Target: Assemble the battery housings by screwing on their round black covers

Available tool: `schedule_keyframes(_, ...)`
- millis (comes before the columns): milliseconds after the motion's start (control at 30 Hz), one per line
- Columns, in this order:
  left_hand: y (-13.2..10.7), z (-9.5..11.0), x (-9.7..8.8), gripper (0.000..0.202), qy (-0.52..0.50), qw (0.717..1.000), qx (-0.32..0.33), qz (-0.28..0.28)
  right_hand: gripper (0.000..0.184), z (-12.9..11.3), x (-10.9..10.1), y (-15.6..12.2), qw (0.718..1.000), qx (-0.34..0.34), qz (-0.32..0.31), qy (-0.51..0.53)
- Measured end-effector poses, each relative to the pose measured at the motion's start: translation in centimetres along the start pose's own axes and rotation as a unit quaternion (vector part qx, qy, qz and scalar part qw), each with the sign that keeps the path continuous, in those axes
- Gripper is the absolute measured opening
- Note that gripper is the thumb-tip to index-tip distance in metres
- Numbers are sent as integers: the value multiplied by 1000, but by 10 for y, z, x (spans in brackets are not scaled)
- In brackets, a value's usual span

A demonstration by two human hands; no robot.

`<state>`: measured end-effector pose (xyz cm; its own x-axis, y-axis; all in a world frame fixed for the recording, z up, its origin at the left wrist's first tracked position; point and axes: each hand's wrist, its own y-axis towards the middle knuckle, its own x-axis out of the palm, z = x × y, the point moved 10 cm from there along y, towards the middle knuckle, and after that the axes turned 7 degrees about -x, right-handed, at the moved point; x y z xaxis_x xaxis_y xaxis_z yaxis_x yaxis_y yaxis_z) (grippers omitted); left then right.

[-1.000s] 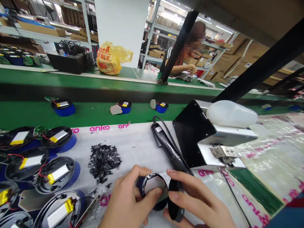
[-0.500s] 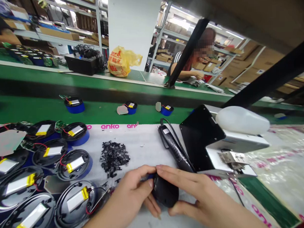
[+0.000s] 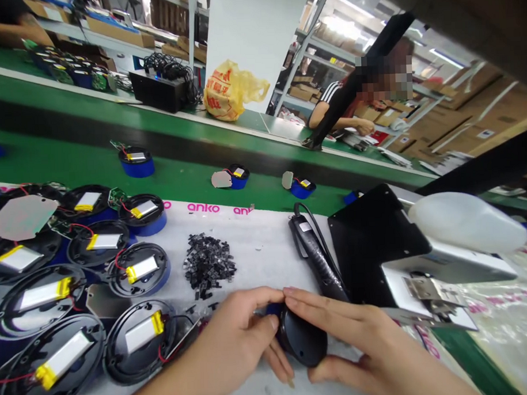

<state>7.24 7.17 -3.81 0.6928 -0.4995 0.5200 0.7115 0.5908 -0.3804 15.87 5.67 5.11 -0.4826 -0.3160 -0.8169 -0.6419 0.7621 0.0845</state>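
Note:
My left hand (image 3: pixel 242 336) and my right hand (image 3: pixel 363 344) together grip a round black device (image 3: pixel 303 337) with a blue rim, held just above the white foam sheet (image 3: pixel 256 244). Thumbs and fingers of both hands press on its black cover from either side. A small heap of black plastic clips (image 3: pixel 208 264) lies just beyond my left hand. A black corded hand tool (image 3: pixel 317 256) lies by my right fingers.
Several open round units with yellow-tipped batteries (image 3: pixel 139 271) crowd the left. A black and silver fixture (image 3: pixel 404 256) with a white bottle stands right. Blue units (image 3: pixel 136 160) ride the green conveyor (image 3: pixel 72 164). Another person (image 3: pixel 351 111) works across it, near a yellow bag (image 3: pixel 227 92).
A second ago the device's two halves were apart, its open ring showing. Now the black cover sits closed on it, both hands pressing. The view has swung left and downwards a little.

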Motion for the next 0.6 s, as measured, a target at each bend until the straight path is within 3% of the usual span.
schedule_keyframes(133, -2, 0, 1, 40, 0, 1000, -7, -3, 71, 4, 1, -3, 1000, 6, -5, -12)
schedule_keyframes(367, -6, -1, -3, 54, 27, 1000, -9, 12, 71, 1, 1, -4, 999, -12, -9, -36)
schedule_keyframes(533, -7, 3, 3, 35, 64, 998, 3, -2, 66, -6, 2, -3, 992, -25, 11, -125)
schedule_keyframes(600, -5, 3, 3, 28, 116, 993, 3, 27, 63, -11, -4, -2, 984, -12, 29, -175)
